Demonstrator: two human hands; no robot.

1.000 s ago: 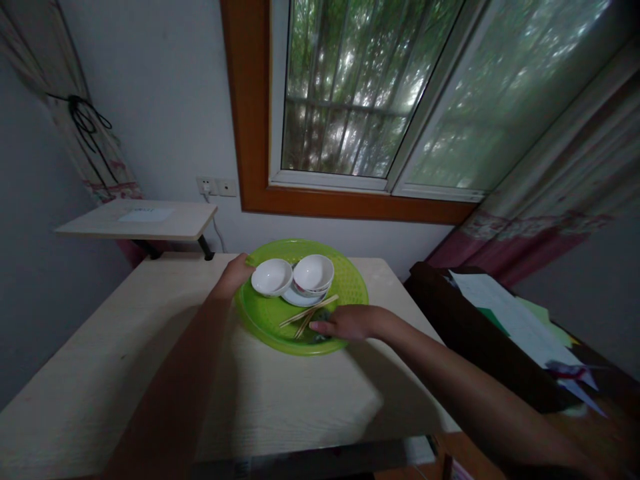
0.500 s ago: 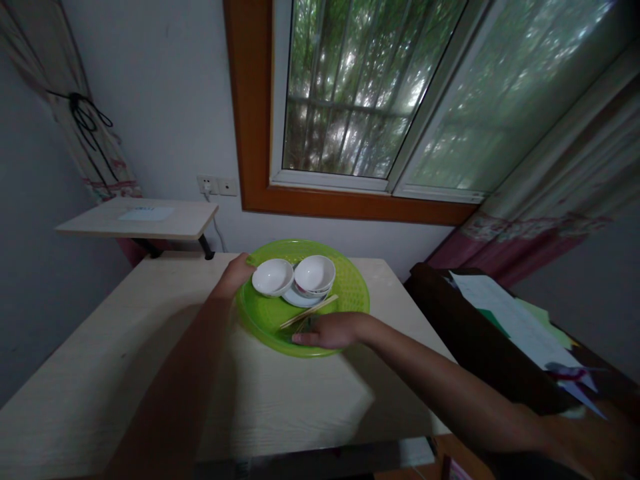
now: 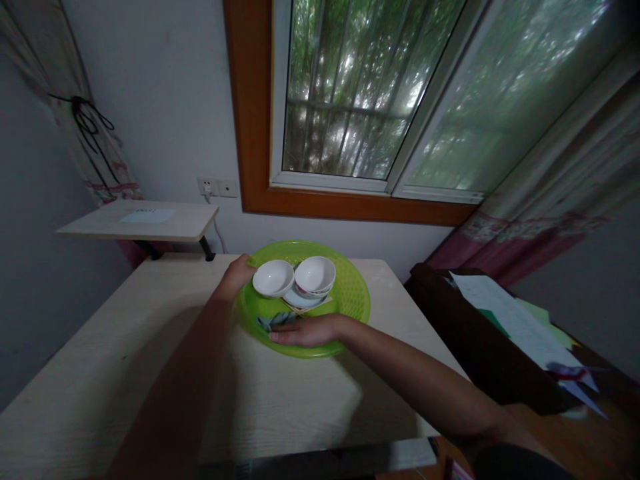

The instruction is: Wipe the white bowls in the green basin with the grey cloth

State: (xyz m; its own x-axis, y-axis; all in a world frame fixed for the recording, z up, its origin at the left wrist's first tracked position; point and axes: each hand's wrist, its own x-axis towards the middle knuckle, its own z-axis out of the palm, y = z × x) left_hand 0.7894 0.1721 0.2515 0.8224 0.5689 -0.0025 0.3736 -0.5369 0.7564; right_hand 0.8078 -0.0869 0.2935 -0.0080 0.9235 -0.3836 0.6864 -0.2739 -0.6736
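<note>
A round green tray (image 3: 353, 293) sits at the far side of a pale wooden table (image 3: 125, 360). On it stand two white bowls (image 3: 273, 278) (image 3: 315, 274), the right one on a small plate, with wooden chopsticks (image 3: 311, 305) partly hidden behind my right hand. My left hand (image 3: 236, 275) grips the tray's left rim. My right hand (image 3: 305, 331) lies over the tray's near part, fingers stretched to the left, pressing a dark patterned cloth (image 3: 273, 321) against the tray.
A small side table (image 3: 135, 223) with a paper stands at the left below a curtain. A window fills the wall behind. At the right, a dark cabinet (image 3: 450, 313) carries papers (image 3: 510, 313). A wall socket (image 3: 217, 187) sits beside the window frame.
My right hand has slid leftward across the near part of the tray, pushing the cloth along; the cloth now shows at its fingertips. The chopsticks are more covered. My left hand has stayed on the rim.
</note>
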